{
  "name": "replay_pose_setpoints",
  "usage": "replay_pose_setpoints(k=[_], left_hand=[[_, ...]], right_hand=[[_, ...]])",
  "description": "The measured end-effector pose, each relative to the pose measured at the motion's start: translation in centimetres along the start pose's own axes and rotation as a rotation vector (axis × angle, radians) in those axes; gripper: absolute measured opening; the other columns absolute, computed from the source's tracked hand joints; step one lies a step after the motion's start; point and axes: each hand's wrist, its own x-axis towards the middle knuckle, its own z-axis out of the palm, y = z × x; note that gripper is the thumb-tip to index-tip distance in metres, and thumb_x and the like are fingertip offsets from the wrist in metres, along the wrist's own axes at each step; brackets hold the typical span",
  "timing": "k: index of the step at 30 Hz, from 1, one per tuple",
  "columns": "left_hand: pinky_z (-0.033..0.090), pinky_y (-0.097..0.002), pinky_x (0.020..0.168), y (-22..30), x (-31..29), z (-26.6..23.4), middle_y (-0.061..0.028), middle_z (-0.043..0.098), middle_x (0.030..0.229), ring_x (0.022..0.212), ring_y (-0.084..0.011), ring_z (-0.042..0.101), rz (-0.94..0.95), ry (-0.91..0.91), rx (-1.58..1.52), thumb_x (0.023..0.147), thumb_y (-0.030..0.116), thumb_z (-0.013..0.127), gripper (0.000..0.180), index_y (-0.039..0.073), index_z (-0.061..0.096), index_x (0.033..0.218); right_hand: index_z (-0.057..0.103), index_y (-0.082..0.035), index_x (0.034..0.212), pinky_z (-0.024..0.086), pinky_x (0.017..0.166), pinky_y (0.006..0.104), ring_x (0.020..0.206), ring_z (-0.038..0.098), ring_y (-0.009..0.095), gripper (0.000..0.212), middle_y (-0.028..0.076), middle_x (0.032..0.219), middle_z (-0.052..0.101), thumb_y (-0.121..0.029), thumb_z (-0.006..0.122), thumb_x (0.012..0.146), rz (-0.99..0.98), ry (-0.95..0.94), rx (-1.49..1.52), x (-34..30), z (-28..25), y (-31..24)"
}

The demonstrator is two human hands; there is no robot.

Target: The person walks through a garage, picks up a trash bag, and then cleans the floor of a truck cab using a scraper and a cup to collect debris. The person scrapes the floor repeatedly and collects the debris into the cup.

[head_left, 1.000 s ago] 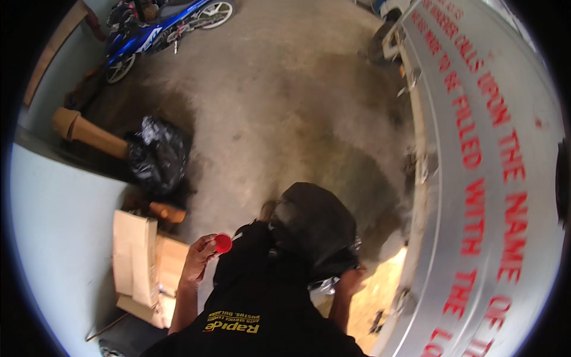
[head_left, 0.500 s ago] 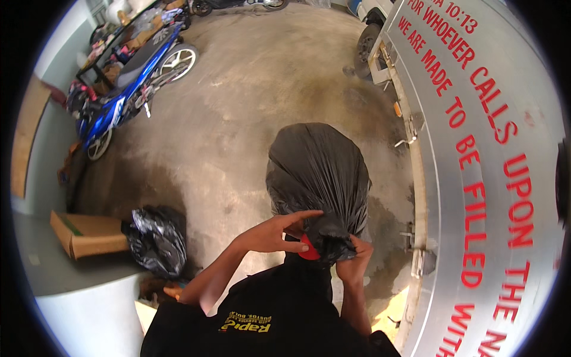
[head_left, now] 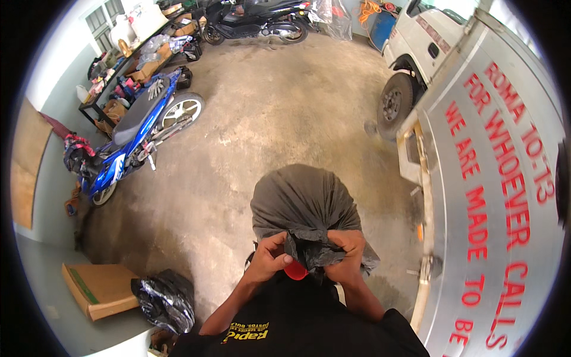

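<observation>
A full black garbage bag (head_left: 303,193) stands upright in front of me, its body creased and bulging. The gathered mouth (head_left: 312,247) of the bag is held between my two hands close to my chest. At its left edge my left hand (head_left: 267,262) is closed, thumb bent inward against the plastic. My right hand (head_left: 347,256) grips the other side, fingers curled over the edge. Beneath the mouth, by my left thumb, shows part of a smooth red thing (head_left: 295,269); the plastic and my shirt hide the rest of it.
To the right runs a silver truck body (head_left: 458,238) with red lettering; its wheel (head_left: 395,104) is farther ahead. A blue motorcycle (head_left: 134,128) leans at the left, beside a cluttered shelf (head_left: 137,65). Nearer are a cardboard box (head_left: 104,285) and another black plastic bag (head_left: 169,300).
My left hand has gone from spread fingers to closed on the bag's mouth. The view has tilted up, bringing in a black scooter and more of the truck.
</observation>
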Motion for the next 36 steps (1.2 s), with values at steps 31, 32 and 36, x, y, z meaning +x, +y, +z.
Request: replay_pose_setpoints(k=[31,32,36], left_hand=[[0.060,-0.0337,0.084,25.6,109.2,-37.4,-0.0094,0.073,0.102,0.090,-0.0173,0.072,0.138,0.247,0.046,0.077,0.056,0.092,0.072,-0.003,0.064,0.106],[0.062,-0.0374,0.087,26.2,112.3,-38.2,-0.0120,0.073,0.105,0.093,-0.0204,0.074,0.169,0.244,0.037,0.078,0.058,0.091,0.075,-0.004,0.064,0.110],[0.063,-0.0377,0.085,26.5,127.3,-42.6,-0.0127,0.073,0.105,0.093,-0.0212,0.074,0.176,0.322,0.029,0.077,0.059,0.091,0.076,-0.004,0.063,0.109]], right_hand=[[0.050,0.000,0.074,0.037,0.053,0.0357,0.060,0.038,0.038,0.018,0.019,0.069,0.039,0.002,0.068,0.071,0.026,-0.036,0.051,104.2,-7.7,50.5],[0.050,0.000,0.074,0.037,0.053,0.0360,0.064,0.038,0.042,0.018,0.020,0.069,0.040,0.001,0.068,0.071,0.018,-0.035,0.054,107.5,-8.2,52.0],[0.049,0.000,0.076,0.037,0.053,0.0373,0.067,0.034,0.042,0.017,0.022,0.072,0.040,0.002,0.066,0.071,0.015,-0.104,0.126,121.2,-8.2,60.2]])
